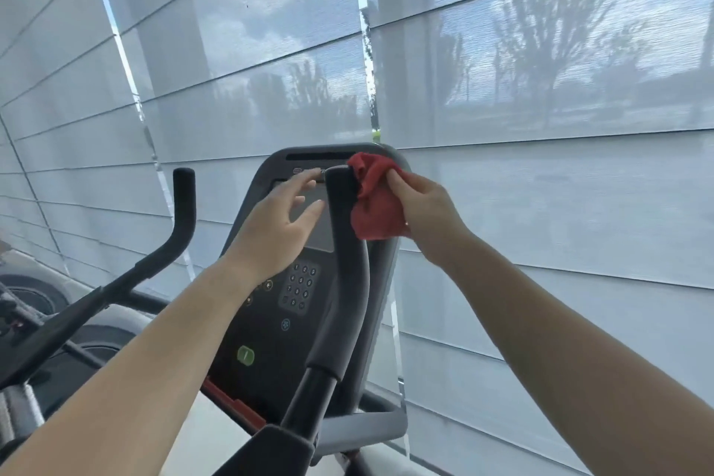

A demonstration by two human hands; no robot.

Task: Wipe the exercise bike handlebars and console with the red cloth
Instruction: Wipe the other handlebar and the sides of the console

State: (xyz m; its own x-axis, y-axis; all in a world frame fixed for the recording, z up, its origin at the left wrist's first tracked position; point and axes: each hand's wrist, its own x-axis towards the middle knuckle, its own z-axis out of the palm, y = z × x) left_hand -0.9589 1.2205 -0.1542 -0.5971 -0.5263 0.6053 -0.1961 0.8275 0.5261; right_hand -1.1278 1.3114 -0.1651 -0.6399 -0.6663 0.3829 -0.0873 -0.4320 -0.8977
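Note:
The red cloth (376,201) hangs bunched against the right side of the right handlebar's top end (342,189), a dark padded upright grip. My right hand (423,211) pinches the cloth from the right. My left hand (276,228) hovers with straight, spread fingers just left of that grip, in front of the grey console (278,328). The console shows a screen, a number keypad (299,288) and a green button (245,355). The left handlebar (184,205) stands apart at the left, untouched.
Pale roller blinds (541,89) cover the windows right behind the bike. Another machine's dark wheel and frame (31,298) sit at the lower left. A red strip (232,404) runs under the console.

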